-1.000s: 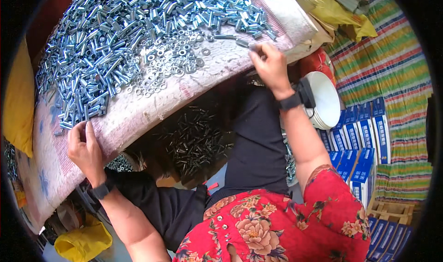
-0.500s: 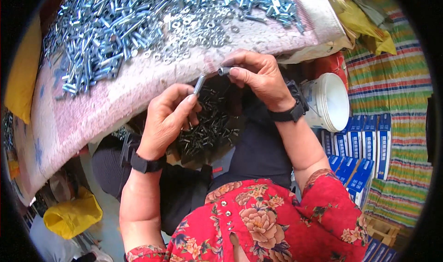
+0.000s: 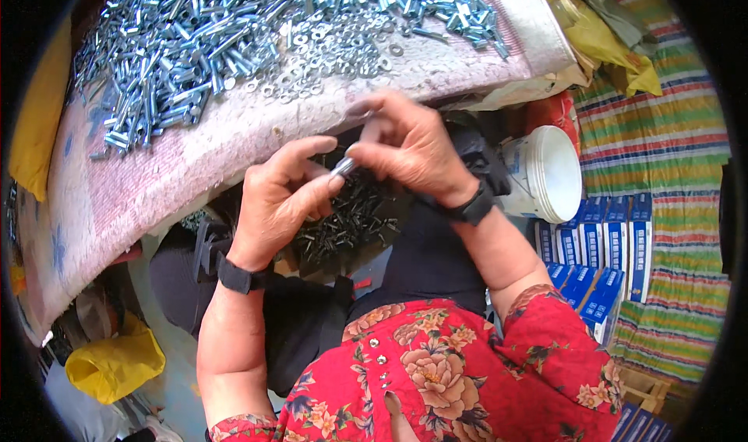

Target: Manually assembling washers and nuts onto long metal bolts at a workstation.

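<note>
My left hand (image 3: 284, 193) pinches a small shiny metal bolt (image 3: 340, 168) low between the thumb and curled fingers, its index finger lifted off. At the bolt's upper end the thumb of my right hand (image 3: 409, 150) presses close, and its fingers are smeared by motion. The short grey sleeve that my right hand held is mostly hidden; it seems to meet the bolt there. Both hands are over a container of dark metal pieces (image 3: 343, 235) below the table edge. Beyond them, silver washers (image 3: 335, 49) and many bolts and sleeves (image 3: 179, 45) lie heaped.
A pinkish cloth-covered table (image 3: 164, 189) curves across the front and left. To my right stand a white bucket (image 3: 557, 173) and blue-and-white boxes (image 3: 596, 286) on a striped sheet (image 3: 686, 247). A yellow bag (image 3: 117, 364) lies at lower left.
My hands, apart before, have come together. The right hand moved left and down, bringing its sleeve to the bolt in my left hand. My left index finger has lifted.
</note>
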Demonstrator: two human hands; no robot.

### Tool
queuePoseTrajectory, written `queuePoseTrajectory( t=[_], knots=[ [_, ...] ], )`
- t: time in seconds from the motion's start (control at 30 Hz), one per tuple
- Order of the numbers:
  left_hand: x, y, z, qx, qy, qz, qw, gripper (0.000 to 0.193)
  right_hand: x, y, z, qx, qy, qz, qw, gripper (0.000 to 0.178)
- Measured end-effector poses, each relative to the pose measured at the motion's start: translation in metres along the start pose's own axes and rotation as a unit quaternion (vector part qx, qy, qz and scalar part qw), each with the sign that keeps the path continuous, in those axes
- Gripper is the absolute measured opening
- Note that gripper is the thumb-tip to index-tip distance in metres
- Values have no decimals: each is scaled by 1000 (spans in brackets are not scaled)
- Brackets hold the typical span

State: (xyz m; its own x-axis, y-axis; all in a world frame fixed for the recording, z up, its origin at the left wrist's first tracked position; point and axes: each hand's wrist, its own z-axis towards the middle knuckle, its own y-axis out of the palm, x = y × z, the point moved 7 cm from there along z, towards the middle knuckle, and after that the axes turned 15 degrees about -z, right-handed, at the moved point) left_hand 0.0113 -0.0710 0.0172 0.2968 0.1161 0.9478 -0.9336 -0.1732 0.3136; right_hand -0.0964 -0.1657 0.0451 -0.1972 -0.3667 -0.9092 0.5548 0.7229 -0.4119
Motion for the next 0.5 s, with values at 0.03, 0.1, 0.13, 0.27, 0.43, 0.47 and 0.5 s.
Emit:
queuePoseTrajectory(
  t=[0.03,0.1,0.13,0.27,0.43,0.47,0.5],
  knots=[
    [0,2,-1,-2,-6,-29,1000,30,5,3,-2,12,5,22,1000,31],
    [-2,1,-2,-11,-14,-68,998,33,8,7,-5,28,26,99,994,27],
    [-1,2,-2,-16,-12,-68,998,33,8,9,-6,17,48,126,991,26],
    [-4,5,-2,-3,-29,-102,994,31,15,14,-8,42,39,109,992,23],
    [-9,8,-1,-6,-30,-85,996,31,8,13,-10,93,-1,35,995,25],
    [-11,10,0,-17,-35,-73,997,31,15,16,-10,70,41,71,994,25],
    [-14,11,1,-20,-48,-72,996,29,22,19,-10,47,83,108,990,26]
  ],
)
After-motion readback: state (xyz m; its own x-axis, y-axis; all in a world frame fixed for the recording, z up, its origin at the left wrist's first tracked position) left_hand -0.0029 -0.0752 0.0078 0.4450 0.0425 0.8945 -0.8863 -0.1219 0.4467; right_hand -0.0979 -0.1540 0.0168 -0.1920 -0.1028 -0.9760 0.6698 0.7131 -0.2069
